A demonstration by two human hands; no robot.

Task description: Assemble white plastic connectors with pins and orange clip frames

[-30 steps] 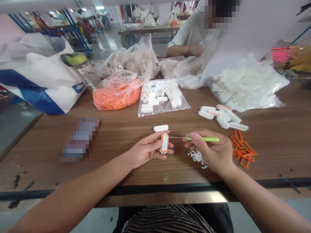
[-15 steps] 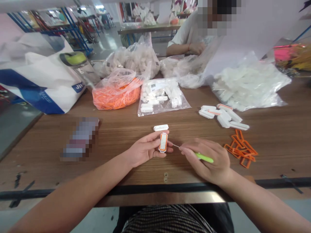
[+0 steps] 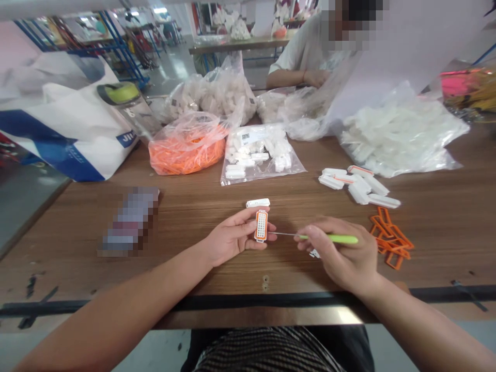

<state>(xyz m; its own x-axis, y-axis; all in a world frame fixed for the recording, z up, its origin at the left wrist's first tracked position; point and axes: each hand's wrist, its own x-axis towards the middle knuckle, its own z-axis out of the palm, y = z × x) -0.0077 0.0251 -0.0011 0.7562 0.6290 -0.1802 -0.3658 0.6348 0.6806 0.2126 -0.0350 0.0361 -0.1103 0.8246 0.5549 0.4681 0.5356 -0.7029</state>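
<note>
My left hand (image 3: 232, 237) is closed round a small white connector with an orange rim (image 3: 261, 226), held upright with its grid of holes facing me. My right hand (image 3: 341, 253) pinches a thin pick tool with a green handle (image 3: 333, 238); its metal tip points left and reaches the connector's right edge. A loose white connector (image 3: 258, 203) lies on the wooden table (image 3: 186, 217) just beyond my left fingers. Small white pins (image 3: 314, 253) peek out beside my right hand, mostly hidden by it.
Orange frames (image 3: 391, 238) are piled right of my right hand, white connectors (image 3: 358, 185) beyond them. Bags of white parts (image 3: 259, 153) and orange parts (image 3: 188, 146) sit further back, a white and blue bag (image 3: 70, 129) at left. Another person (image 3: 310, 51) sits across the table.
My right hand swung the green tool from a downward tilt back to level, its tip again at the connector. My left hand kept the connector nearly still.
</note>
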